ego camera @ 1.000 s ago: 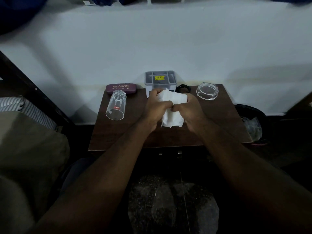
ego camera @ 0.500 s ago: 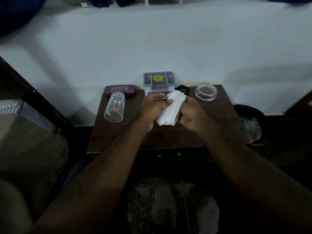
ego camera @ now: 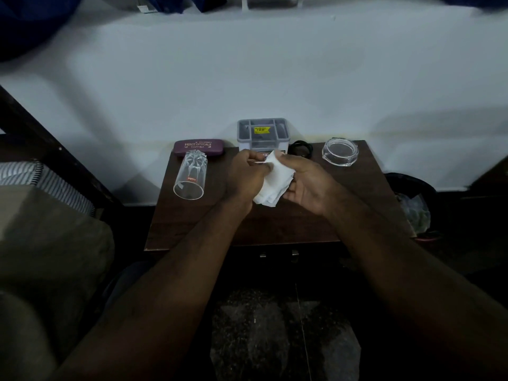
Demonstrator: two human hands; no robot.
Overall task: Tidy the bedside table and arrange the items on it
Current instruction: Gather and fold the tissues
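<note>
At the far left, a striped cushion and an olive-coloured bedcover sit beside the dark wooden desk. On the desk's left rear corner a maroon spectacle case printed "PRINCE OPTICALS" lies flat against the wall. Just in front of it, touching or nearly touching it, a clear drinking glass lies on its side with its open mouth toward the camera.

Over the middle of the desk, the left hand is closed around a white folded tissue, thumb and fingers pinching its upper left part. The right hand cups the same tissue from the right, fingers curled loosely around its edge. The tissue is held between both hands above the desk surface, its lower corner hanging down.

Behind the hands, a grey compartmented organiser box with a yellow sticker stands against the wall. Just to its right lies a coiled black cord, too dim to tell more. Further right, near the rear right corner, sits a clear round glass dish. Beyond the desk's right edge, on the floor, stands a dark bin lined with a plastic bag.
</note>
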